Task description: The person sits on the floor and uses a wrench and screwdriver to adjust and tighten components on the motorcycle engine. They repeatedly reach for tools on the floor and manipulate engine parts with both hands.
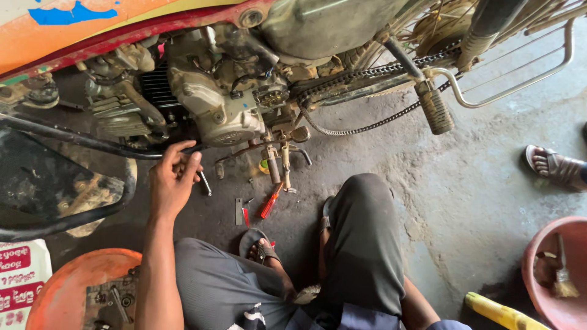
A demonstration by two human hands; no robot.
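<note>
My left hand reaches under the dirty engine of a motorcycle, fingers closed around a small metal spanner whose end sticks out to the right. The hand sits against a black guard bar below the engine. My right hand is hidden; only the forearm shows behind my right knee. I am squatting in grey trousers and sandals.
On the concrete floor lie a red-handled screwdriver and a flat metal strip. The loose drive chain and footpeg hang right. An orange basin holds parts; a red basin holds a brush. Another person's sandalled foot is far right.
</note>
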